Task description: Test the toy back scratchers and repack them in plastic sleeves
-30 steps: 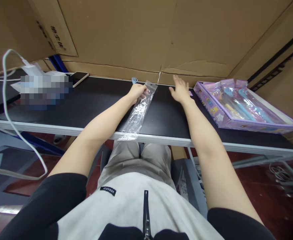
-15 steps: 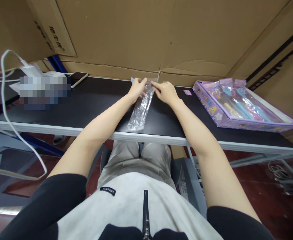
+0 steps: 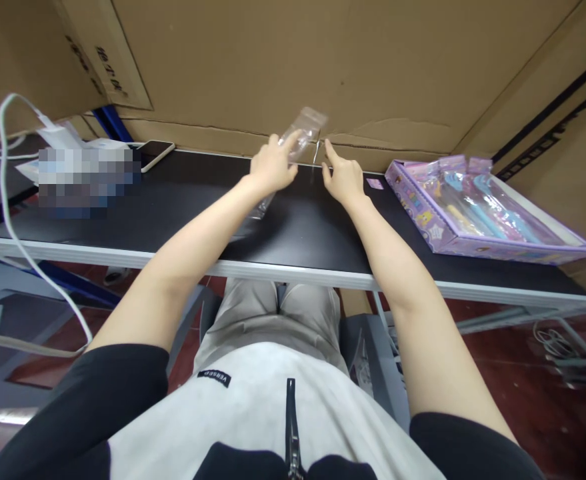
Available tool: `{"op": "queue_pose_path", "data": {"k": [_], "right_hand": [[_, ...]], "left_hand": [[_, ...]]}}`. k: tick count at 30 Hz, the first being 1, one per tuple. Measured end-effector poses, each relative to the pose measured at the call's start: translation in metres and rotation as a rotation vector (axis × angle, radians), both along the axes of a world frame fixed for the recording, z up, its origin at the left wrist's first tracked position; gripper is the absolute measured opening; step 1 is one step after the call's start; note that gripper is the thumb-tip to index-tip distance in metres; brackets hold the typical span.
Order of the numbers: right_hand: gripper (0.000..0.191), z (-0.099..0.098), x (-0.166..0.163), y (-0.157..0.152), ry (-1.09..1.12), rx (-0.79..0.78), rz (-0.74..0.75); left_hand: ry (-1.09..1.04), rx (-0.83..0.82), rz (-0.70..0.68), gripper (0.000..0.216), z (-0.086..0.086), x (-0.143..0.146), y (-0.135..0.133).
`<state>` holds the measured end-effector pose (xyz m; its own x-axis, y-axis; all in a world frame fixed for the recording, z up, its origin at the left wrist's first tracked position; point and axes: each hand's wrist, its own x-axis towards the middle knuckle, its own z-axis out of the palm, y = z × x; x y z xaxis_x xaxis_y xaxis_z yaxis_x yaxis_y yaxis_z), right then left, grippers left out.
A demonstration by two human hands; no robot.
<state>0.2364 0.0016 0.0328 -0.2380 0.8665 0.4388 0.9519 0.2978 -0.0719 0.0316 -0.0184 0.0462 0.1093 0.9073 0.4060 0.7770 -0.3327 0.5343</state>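
My left hand (image 3: 275, 165) grips a long clear plastic bag (image 3: 311, 120) by its middle, lifted off the black tabletop. Its upper end leans right against the backdrop of cardboard, and the lower end shows below my palm. My fingers cover the middle of the bag, and whether anything lies inside I cannot tell. To the right, my right hand (image 3: 344, 179) is apart from the bag, with index finger and thumb spread and nothing visible between them. A small pink card (image 3: 375, 184) lies just right of that hand.
A purple display box (image 3: 445, 237) holding several bagged pastel items stands at the right. At the left are a phone (image 3: 157, 155), a white cable (image 3: 3, 177) and a blurred-out item (image 3: 90, 181). Cardboard (image 3: 373, 67) walls the back, and a pale edge strip (image 3: 293, 269) runs along the front.
My left hand has raised the plastic bag up and away from the table. My right hand has let go of it and moved right. The blue tip behind my left hand is no longer visible.
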Motion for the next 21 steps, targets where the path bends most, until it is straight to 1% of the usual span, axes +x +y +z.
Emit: {"op": "queue_pose_path", "data": {"k": [3,6,8,11,13,15,18,21], "right_hand": [[0.071,-0.004,0.003,0.005,-0.009,-0.019,0.016],[0.071,-0.009,0.006,0.011,-0.012,-0.036,0.029],[0.071,-0.011,0.008,0.012,-0.015,-0.048,0.026],[0.068,-0.012,0.008,0.011,-0.02,-0.066,0.008],[0.068,-0.011,0.008,0.009,-0.02,-0.075,0.007],[0.068,-0.01,0.008,0.008,-0.017,-0.09,0.01],[0.067,-0.01,0.008,0.008,-0.016,-0.109,0.006],[0.063,-0.01,0.007,0.007,-0.023,-0.112,0.002]], "left_hand": [[-0.062,-0.016,0.139,0.08,0.005,-0.045,0.018],[-0.099,-0.069,0.294,0.079,-0.003,-0.099,0.027],[-0.046,-0.163,0.414,0.08,-0.013,-0.133,0.026],[0.147,-0.386,0.555,0.088,-0.028,-0.172,0.023],[0.227,-0.438,0.612,0.084,-0.035,-0.188,0.022],[0.306,-0.437,0.637,0.08,-0.038,-0.198,0.025],[0.41,-0.451,0.592,0.077,-0.042,-0.204,0.033],[0.403,-0.546,0.556,0.069,-0.045,-0.206,0.044]]}}
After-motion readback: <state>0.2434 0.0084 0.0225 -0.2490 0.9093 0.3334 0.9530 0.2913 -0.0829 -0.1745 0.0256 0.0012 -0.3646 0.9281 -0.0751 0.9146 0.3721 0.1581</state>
